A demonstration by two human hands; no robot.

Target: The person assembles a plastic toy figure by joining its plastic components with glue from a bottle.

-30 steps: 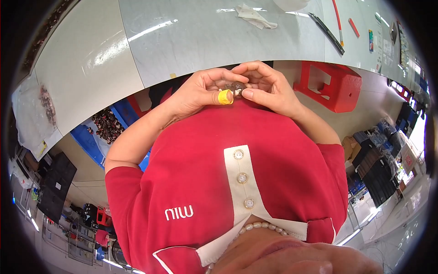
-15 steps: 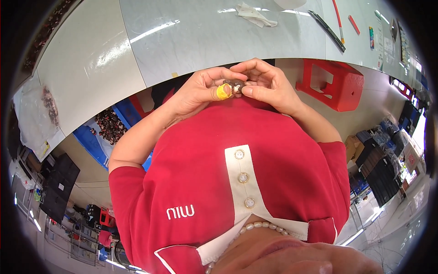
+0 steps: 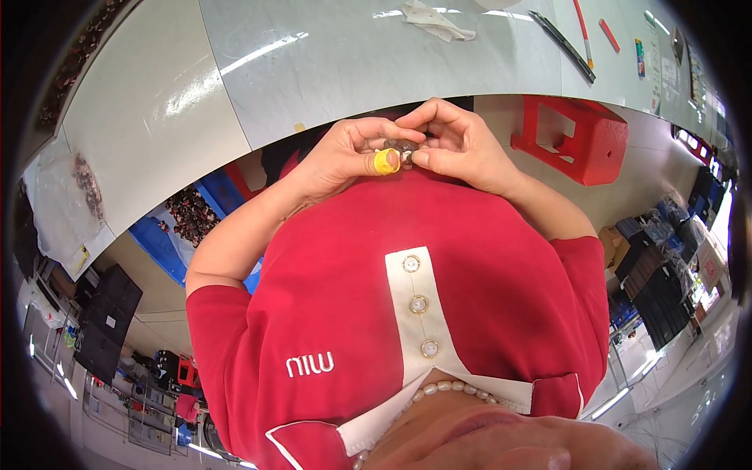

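Observation:
Both hands meet just below the table's near edge, in front of my red shirt. Between the fingertips is a small dark brown piece with a cream-white patch (image 3: pixel 406 155), mostly covered by the fingers, so its exact kind cannot be made out. My left hand (image 3: pixel 348 149) pinches it from the left, and a yellow wrapping (image 3: pixel 386 161) goes round the thumb's end. My right hand (image 3: pixel 458 145) closes on it from the right, thumb below and index finger arched over the top.
Across the grey table (image 3: pixel 305 86) lie a crumpled white cloth (image 3: pixel 439 23), a black pen-like tool (image 3: pixel 562 45) and a red-handled brush (image 3: pixel 583 31). A blue crate (image 3: pixel 160 251) with dark-and-red small pieces (image 3: pixel 192 215) is lower left. A red stool (image 3: pixel 603 145) stands at right.
The right fingers and thumb have shifted slightly left over the small brown piece. Both hands keep hold of it, and the view has tilted a little.

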